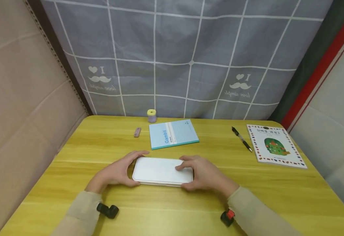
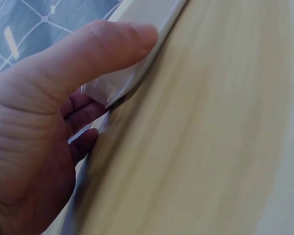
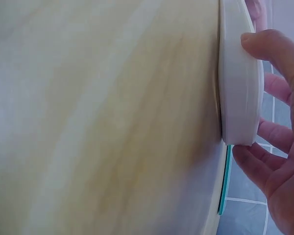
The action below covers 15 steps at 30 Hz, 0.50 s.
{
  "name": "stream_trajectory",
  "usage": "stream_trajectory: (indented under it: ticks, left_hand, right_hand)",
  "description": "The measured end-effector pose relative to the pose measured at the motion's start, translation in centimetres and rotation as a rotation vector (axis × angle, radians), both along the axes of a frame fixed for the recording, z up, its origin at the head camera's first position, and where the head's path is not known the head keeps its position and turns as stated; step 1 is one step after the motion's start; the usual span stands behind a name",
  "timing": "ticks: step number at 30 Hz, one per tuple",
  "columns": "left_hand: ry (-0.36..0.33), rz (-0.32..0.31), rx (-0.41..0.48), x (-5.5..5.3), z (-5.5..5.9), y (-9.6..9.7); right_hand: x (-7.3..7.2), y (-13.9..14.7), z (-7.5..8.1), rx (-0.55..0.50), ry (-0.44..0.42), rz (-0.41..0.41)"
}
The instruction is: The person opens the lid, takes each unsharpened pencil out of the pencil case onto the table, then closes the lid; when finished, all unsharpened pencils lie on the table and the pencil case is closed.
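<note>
A flat white pencil case (image 1: 160, 171) with rounded corners lies lengthwise near the middle of the wooden table. My left hand (image 1: 120, 170) grips its left end, thumb along the near side and fingers at the far side. The right hand (image 1: 200, 172) holds the other end, with the thumb on the near edge and a bent index finger on the lid. In the left wrist view, the left thumb (image 2: 108, 51) lies over the case's side. The right wrist view has the right thumb (image 3: 269, 44) against the white side wall (image 3: 239, 88); some fingers are partly hidden behind it.
Behind the case lies a light blue notebook (image 1: 175, 133), with a small pinkish block (image 1: 137, 132) and a yellow-and-purple container (image 1: 151, 115) to its left. A black pen (image 1: 242, 139) and a white illustrated book (image 1: 275, 146) lie at the right. A grey checked curtain hangs behind.
</note>
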<state>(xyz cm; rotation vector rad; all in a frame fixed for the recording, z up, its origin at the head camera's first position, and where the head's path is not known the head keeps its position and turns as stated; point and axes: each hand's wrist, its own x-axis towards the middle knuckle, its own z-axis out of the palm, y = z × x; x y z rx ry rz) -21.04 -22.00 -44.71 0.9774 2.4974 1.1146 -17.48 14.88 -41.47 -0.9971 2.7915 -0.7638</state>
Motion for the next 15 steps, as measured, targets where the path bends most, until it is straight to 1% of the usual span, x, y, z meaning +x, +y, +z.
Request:
stream_trajectory:
  ticks: [5,10,15]
  left_hand:
    - [0.014,-0.002,-0.012,-0.09,-0.08,0.0]
    - [0.005,0.004,-0.024,0.11,0.22,0.11]
    - [-0.002,0.003,-0.016,0.21,0.3,0.13]
  right_hand:
    - [-0.17,-0.19,0.3,0.015,0.004,0.005]
    - [-0.24,-0.43,0.57,0.038,-0.007,-0.009]
    - [-0.39,-0.52,0.74,0.05,-0.023,-0.009]
